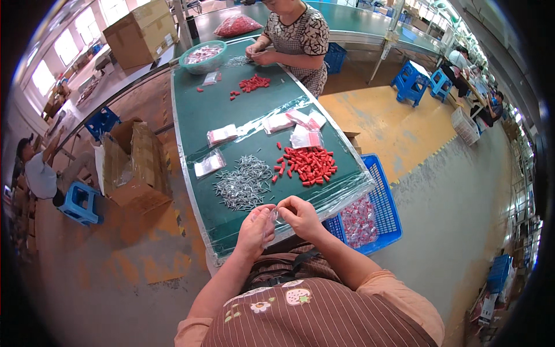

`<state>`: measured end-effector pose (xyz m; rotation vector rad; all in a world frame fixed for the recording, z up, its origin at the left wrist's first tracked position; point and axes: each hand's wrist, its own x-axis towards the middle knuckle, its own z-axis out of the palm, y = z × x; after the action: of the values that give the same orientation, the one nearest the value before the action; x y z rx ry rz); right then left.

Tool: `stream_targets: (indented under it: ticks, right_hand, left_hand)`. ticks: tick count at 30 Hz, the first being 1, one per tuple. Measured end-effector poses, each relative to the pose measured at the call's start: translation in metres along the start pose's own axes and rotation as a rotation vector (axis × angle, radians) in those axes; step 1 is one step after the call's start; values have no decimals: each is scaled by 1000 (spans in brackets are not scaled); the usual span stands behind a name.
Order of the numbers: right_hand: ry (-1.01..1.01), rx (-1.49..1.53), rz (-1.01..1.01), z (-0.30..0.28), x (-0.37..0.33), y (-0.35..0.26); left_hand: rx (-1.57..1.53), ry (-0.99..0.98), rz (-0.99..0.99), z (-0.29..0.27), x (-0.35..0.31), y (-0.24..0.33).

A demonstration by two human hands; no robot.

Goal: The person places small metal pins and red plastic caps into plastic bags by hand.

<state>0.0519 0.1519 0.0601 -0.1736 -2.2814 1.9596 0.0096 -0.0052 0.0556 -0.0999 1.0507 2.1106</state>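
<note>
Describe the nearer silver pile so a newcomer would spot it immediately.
At the near end of the green table, look beyond the left hand. The silver pile lies left of the chunky red pieces; its slender metallic pieces set it apart.

We see a small, clear plastic bag [274,216], thin, limp and crumpled, pinched between the fingers of the left hand [254,229] and the right hand [299,217]. It is held up at the near edge of the worktop [203,209], its lower part hanging by the left palm; we cannot tell whether anything is inside.
</note>
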Motion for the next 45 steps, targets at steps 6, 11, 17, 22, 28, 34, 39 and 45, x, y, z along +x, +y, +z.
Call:
stream_targets:
  ticks: [6,11,17,22,28,34,39,45]
  right_hand:
    - [-91,318,127,1,15,1]
    - [-240,147,216,5,25,4]
    - [-223,169,241,4,36,-1]
    - [-236,161,238,7,41,2]
    - [106,-450,-268,16,37,-14]
    - [-221,-300,89,23,32,-17]
    - [-241,-262,155,22,28,-9]
    - [-263,-274,167,18,22,-6]
  left_hand:
    - [239,83,60,0,-4,10]
    - [467,128,369,-8,1,7]
    - [189,69,-89,-23,-3,26]
    - [287,130,-76,-25,2,29]
    - [439,258,99,-28,4,22]
    - [899,299,454,-27,3,12]
    - [1143,275,554,-26,-3,8]
    - [1032,275,442,-26,-5,-3]
